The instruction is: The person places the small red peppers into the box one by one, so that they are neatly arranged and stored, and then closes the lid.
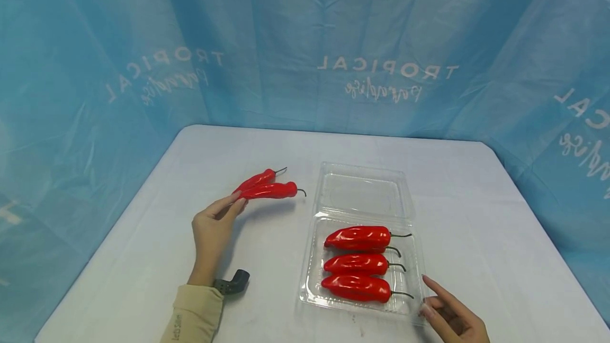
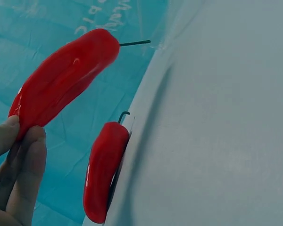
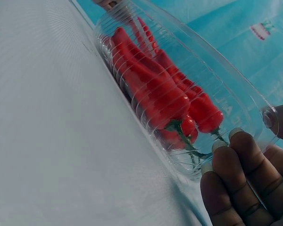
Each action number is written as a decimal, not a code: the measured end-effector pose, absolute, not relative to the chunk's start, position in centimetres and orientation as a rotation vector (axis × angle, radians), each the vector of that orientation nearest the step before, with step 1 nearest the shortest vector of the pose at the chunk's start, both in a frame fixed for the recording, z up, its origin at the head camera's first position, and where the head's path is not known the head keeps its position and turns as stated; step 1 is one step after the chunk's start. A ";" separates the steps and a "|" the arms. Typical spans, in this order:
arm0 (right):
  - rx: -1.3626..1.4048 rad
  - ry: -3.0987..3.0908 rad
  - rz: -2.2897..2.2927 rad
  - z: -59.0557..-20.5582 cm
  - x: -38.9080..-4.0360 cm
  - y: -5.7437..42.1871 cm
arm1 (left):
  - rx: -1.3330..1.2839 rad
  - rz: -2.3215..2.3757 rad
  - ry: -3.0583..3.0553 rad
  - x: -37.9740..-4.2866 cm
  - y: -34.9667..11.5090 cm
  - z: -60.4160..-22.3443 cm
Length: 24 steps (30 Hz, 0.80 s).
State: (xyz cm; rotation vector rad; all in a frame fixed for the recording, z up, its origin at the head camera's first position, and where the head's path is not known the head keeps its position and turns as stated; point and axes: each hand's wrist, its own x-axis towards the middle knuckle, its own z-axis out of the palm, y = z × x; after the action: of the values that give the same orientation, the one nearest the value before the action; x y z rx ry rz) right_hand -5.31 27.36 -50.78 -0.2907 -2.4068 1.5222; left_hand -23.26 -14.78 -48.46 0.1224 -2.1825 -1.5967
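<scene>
My left hand (image 1: 212, 226) pinches a red chili pepper (image 1: 271, 190) by its pointed tip, between thumb and fingers. In the left wrist view this pepper (image 2: 66, 80) is raised off the white table, its thin green stem pointing away from the hand. A second red pepper (image 2: 106, 172) lies on the table just behind it. At the right, my right hand (image 1: 452, 314) grips the near right rim of a clear plastic clamshell box (image 1: 310, 279) between thumb and fingers. Several red peppers (image 3: 151, 89) lie side by side in its base, stems toward the right hand.
The box's hinged lid (image 1: 364, 192) lies folded back, away from the person. White cloth covers the table (image 1: 476, 216). Blue printed curtains (image 1: 305, 68) hang along its back and sides.
</scene>
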 end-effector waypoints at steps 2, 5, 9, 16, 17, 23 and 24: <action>-0.288 -2.403 1.525 -50.8 -5.3 27.4 | 0.077 -1.549 -2.185 -23.2 -14.6 -48.5; -0.290 -2.403 1.521 -50.8 -5.4 27.4 | 0.007 -1.497 -2.195 -23.1 -14.5 -48.6; -0.302 -2.408 1.512 -50.7 -5.4 27.3 | -0.059 -1.487 -2.222 -23.2 -14.5 -48.6; -0.318 -2.416 1.521 -50.7 -5.4 27.3 | -0.089 -1.478 -2.282 -23.4 -14.6 -48.9; -0.318 -2.417 1.522 -50.7 -5.3 27.2 | -0.089 -1.495 -2.279 -23.4 -14.6 -49.0; -0.328 -2.421 1.511 -50.6 -5.3 27.1 | -0.057 -1.574 -2.267 -23.5 -14.5 -49.2; -0.332 -2.420 1.511 -50.6 -5.3 27.1 | -0.051 -1.571 -2.271 -23.5 -14.4 -49.2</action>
State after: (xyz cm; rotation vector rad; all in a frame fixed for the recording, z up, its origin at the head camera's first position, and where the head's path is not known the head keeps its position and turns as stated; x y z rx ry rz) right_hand -5.27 27.10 -50.56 -0.3316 -2.4202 1.5111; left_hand -23.50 -14.45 -49.15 -0.0505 -2.2706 -1.5711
